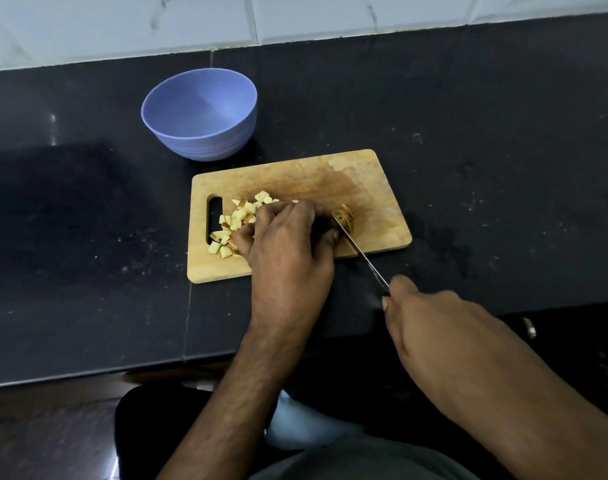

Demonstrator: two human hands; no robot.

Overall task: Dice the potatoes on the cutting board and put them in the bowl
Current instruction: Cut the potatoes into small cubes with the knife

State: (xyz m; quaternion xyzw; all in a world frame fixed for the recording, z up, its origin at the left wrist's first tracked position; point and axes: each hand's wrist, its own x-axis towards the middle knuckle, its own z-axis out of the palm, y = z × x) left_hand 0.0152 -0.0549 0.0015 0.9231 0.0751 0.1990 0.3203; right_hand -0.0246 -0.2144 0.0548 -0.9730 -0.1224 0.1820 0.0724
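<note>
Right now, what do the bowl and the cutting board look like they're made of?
The bowl looks like matte plastic, or perhaps a fibre composite: even lavender colour, dull sheen, faint ridges near its base. The cutting board looks like unvarnished wood or bamboo: pale tan grain, with a darker damp-looking stain across the middle.

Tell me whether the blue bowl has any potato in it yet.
Empty. The round blue plastic bowl shows only its bare inside; the pale diced potato pieces all lie on the wooden cutting board.
</note>
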